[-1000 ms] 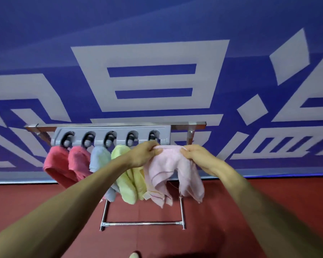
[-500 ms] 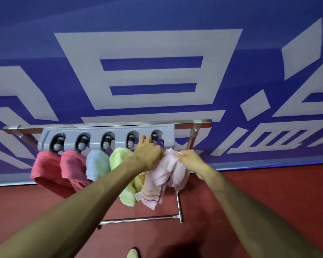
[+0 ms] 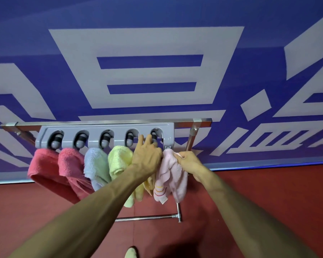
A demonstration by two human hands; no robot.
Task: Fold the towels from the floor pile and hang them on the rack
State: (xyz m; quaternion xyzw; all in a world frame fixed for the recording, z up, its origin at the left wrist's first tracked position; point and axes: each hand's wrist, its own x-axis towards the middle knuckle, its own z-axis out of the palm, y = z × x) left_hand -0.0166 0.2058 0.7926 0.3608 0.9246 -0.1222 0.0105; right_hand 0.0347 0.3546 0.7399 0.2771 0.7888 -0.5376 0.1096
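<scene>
Hands were up at the grey clip holder on the rack! The left hand reached straight fingers against the fifth slot. The right hand, at 3 o'clock of it, pinched the pale pink towel near its top. That towel hung under the fifth slot, at 3 o'clock of the yellow-green towel.

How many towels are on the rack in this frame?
5, left to right under the grey clip holder: coral towel, pink-red towel, light blue towel, yellow-green towel, and pale pink towel gripped by the right hand. Orange cloth behind the left forearm may be a sixth.
</scene>
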